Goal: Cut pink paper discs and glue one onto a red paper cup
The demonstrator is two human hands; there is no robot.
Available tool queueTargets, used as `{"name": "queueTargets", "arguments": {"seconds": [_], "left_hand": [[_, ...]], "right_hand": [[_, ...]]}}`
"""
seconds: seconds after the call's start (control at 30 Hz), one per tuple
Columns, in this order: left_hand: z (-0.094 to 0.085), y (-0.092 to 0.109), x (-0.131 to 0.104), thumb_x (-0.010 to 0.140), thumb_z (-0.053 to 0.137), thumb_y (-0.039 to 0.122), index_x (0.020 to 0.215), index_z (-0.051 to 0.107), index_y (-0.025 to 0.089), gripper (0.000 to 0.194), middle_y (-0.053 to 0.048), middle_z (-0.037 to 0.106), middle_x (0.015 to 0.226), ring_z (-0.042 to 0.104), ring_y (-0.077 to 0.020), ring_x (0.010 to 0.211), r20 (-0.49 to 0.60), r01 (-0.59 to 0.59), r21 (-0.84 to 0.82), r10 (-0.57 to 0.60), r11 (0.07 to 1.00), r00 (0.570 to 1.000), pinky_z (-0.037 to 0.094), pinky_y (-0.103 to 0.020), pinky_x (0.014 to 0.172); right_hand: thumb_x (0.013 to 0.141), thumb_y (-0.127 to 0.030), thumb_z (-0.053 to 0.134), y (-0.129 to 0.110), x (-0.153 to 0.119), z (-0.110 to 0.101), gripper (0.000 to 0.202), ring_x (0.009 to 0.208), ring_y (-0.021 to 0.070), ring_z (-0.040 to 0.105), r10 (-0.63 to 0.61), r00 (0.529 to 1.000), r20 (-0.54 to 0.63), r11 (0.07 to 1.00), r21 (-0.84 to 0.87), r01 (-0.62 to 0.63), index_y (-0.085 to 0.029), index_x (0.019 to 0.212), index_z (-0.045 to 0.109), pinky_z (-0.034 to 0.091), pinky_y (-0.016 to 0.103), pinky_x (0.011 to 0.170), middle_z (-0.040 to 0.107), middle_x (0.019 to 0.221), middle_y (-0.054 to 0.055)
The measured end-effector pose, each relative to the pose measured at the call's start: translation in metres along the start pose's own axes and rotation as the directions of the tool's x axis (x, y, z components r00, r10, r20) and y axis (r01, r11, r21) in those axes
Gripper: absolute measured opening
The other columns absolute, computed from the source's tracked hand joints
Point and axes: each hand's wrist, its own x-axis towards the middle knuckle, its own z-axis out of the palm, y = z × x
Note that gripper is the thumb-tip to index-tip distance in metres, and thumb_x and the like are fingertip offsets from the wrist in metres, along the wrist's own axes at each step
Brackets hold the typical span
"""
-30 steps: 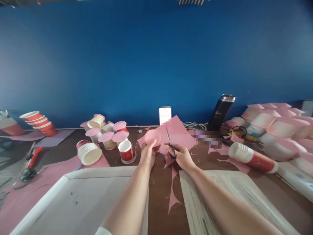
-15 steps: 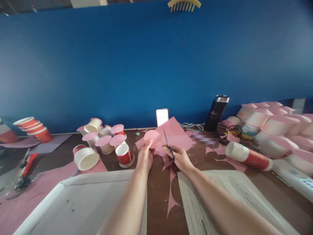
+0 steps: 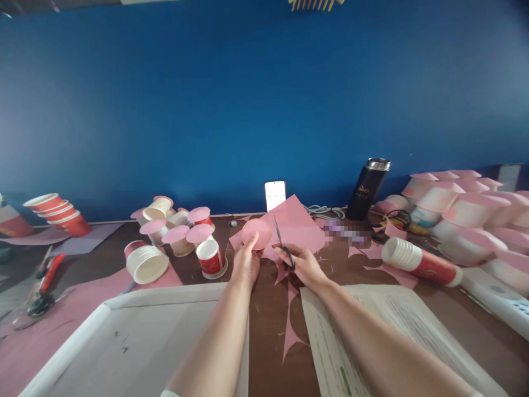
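A black thermos (image 3: 364,193) with a silver rim (image 3: 378,164) stands by a blue partition (image 3: 223,110), a pale cable (image 3: 326,212) just beside it. Left of these, a lit smartphone (image 3: 275,193) stands upright. A white power strip (image 3: 491,295) lies at far right.

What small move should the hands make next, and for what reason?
Probably the right hand should lay down the scissors: the pink disc in the left hand already looks round, and the blades seem clear of its edge, so no cut appears under way.
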Motion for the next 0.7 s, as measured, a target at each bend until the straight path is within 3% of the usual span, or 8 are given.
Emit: {"name": "queueTargets", "arguments": {"seconds": [0.23, 0.7], "left_hand": [[0.0041, 0.0023, -0.0043, 0.059, 0.081, 0.023, 0.087, 0.061, 0.012, 0.036, -0.003, 0.068, 0.077, 0.064, -0.0126, 0.066, -0.008, 0.015, -0.006, -0.015, 1.000, 1.000, 0.046, -0.023, 0.061], [0.0028, -0.0006, -0.0039, 0.059, 0.081, 0.023, 0.086, 0.062, 0.014, 0.034, -0.003, 0.069, 0.080, 0.064, -0.0127, 0.072, -0.042, 0.015, 0.003, -0.015, 1.000, 0.999, 0.047, -0.024, 0.066]], "right_hand": [[0.072, -0.056, 0.066, -0.0041, -0.0025, 0.0022, 0.056, 0.052, 0.0105, 0.052, 0.015, 0.998, 0.061, 0.999, 0.037, -0.017, -0.014, 0.108, 0.069, 0.038, 0.024, 0.051, 0.061, 0.061, 0.000], [0.072, -0.049, 0.070, -0.0042, -0.0014, 0.0040, 0.046, 0.055, 0.0107, 0.050, -0.021, 0.998, 0.065, 0.999, 0.040, 0.019, -0.014, 0.101, 0.070, 0.040, 0.024, 0.056, 0.058, 0.059, -0.001]]}}
